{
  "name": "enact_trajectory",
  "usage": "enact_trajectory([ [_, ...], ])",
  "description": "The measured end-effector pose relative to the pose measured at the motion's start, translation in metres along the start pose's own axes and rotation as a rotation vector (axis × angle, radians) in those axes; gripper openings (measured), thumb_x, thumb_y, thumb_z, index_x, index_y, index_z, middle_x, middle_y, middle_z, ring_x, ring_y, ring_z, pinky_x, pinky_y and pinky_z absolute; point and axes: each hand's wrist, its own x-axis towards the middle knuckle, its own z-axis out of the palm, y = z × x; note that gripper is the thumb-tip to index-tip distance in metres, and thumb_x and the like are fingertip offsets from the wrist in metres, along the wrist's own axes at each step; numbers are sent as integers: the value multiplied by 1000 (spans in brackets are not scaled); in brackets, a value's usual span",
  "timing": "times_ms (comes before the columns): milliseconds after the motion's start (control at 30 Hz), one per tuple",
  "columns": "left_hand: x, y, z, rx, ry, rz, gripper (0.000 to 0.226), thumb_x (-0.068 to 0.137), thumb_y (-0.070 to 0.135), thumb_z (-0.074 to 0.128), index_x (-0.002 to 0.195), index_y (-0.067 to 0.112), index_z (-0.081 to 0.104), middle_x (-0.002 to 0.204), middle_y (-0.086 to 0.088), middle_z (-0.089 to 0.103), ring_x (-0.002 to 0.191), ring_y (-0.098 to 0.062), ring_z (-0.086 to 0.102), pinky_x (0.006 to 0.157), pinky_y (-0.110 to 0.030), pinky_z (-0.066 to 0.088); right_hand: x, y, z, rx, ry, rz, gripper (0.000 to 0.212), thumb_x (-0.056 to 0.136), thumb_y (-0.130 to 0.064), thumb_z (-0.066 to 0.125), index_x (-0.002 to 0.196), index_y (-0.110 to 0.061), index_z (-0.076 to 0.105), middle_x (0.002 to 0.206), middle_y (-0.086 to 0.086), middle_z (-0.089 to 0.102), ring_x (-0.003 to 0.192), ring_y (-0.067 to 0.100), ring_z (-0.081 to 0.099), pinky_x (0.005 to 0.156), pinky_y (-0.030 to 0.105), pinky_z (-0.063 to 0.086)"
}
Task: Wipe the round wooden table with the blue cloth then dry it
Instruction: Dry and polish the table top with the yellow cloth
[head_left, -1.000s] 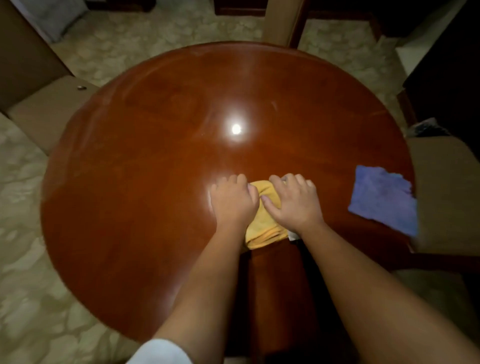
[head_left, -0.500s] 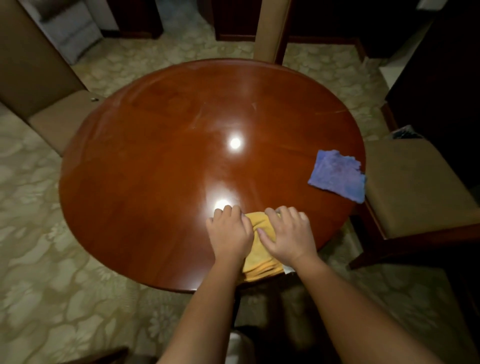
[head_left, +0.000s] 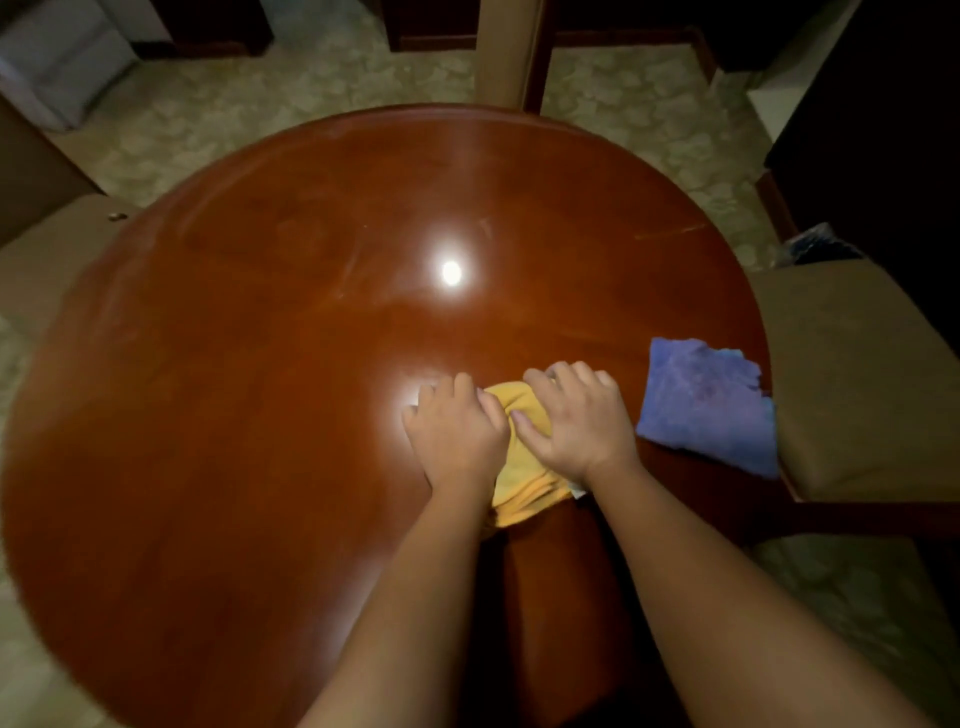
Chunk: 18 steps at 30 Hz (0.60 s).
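Observation:
The round wooden table (head_left: 234, 415) fills most of the view, glossy with two light reflections. A folded yellow cloth (head_left: 519, 478) lies right of the table's middle. My left hand (head_left: 454, 436) presses its left side and my right hand (head_left: 571, 421) presses its right side, fingers curled over the fabric. The blue cloth (head_left: 706, 405) lies flat and untouched at the table's right edge, just right of my right hand.
A cushioned chair (head_left: 862, 374) stands against the table's right edge, with a dark bundle (head_left: 815, 244) behind it. Another chair seat (head_left: 41, 270) is at the left, and a chair back (head_left: 501, 52) at the far side. Patterned carpet surrounds the table.
Both hands, pressed on the yellow cloth, slid from mid-table toward the near edge and then back away from it toward the centre. The blue cloth has not moved.

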Motion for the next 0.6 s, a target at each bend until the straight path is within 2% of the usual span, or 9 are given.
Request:
enact_trajectory([
  [333,101,25,37,-4,46,46,30,82,30,33,77,15,57,80,-4,59,75,-26,54,67,-37,40,99,42,23,-20,9,34,48,83,-50,38,102,-15,64,87,5,61,80,30,57,68,36,41],
  [500,97,22,30,-33,44,129,28,85,29,31,73,16,53,73,-1,55,70,-23,52,65,-35,35,89,33,18,-16,-52,115,54,86,-53,29,110,-17,60,95,5,61,89,28,56,74,38,41],
  [600,75,16,22,-34,33,175,32,86,30,28,72,15,53,70,-1,55,68,-23,51,64,-34,33,61,23,10,-12,-30,138,51,86,-53,32,106,-16,61,91,7,61,85,29,57,71,38,41],
])
